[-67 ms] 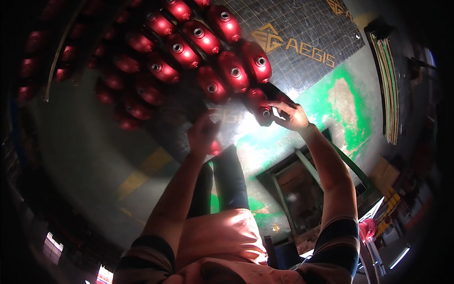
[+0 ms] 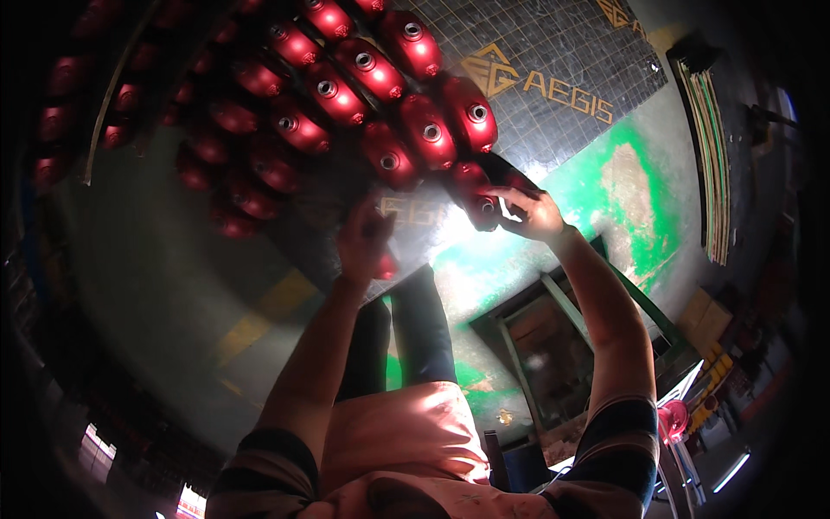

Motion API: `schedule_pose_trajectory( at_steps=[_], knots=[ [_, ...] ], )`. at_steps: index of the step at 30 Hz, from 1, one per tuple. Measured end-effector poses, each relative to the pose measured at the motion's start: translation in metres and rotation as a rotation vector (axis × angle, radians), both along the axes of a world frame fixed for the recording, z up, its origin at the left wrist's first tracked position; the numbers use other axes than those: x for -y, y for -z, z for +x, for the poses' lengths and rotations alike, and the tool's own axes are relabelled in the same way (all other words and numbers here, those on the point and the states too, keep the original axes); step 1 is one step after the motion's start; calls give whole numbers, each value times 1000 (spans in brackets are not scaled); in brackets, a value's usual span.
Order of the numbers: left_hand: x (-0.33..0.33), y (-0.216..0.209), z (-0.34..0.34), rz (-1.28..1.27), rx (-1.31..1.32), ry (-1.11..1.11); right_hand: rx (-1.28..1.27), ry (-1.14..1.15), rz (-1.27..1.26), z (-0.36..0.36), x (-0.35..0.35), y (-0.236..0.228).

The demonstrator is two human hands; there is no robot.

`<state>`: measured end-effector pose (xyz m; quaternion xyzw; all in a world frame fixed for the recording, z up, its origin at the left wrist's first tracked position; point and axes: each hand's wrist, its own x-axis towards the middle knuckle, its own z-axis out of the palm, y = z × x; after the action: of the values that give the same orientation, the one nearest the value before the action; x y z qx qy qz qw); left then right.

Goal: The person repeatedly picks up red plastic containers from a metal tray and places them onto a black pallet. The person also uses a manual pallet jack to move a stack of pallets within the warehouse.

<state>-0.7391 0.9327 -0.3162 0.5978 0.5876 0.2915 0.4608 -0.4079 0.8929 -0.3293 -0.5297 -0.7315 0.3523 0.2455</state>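
By the right edge of the dark mat [image 2: 562, 56], the right hand [image 2: 526, 213] curls at a red tank [image 2: 471, 177]; whether it grips is unclear. The left hand [image 2: 363, 240], well apart over the mat, is too shadowed to tell. A careless nudge could knock neighbouring tanks [image 2: 430, 132] together. Right of the mat are green-patched floor [image 2: 635, 229] and stacked boards [image 2: 707, 164].

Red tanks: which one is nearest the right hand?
The tank directly left of the right hand, its silver fitting close beside that hand; every other tank lies farther from it.
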Motion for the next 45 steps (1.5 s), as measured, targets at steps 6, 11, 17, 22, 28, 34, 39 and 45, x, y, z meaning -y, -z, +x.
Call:
schedule_pose_trajectory(
  at_steps=[6, 11, 17, 22, 28, 34, 39, 45],
  knots=[
    [-67, -8, -2, -30, -151, 190, -564, 142, -689, -17, -27, -4],
    [-84, -13, 13, -207, -160, 300, -721, 28, -847, -22, -42, -30],
    [-68, -5, 17, -129, -98, 235, -960, 255, -595, -39, -12, -52],
    [-16, -59, -13, 177, -82, 315, -34, 170, 162, -44, 63, -79],
    [87, -183, -48, 7, 89, 343, -246, 481, -126, -92, 190, -196],
    [195, -281, -93, -153, 238, 527, -359, 594, 39, -148, 339, -332],
    [262, -353, -113, -147, 237, 807, -267, 740, -49, -191, 490, -422],
    [344, -391, -97, -157, 183, 1026, -272, 1095, -194, -245, 657, -464]
  ],
)
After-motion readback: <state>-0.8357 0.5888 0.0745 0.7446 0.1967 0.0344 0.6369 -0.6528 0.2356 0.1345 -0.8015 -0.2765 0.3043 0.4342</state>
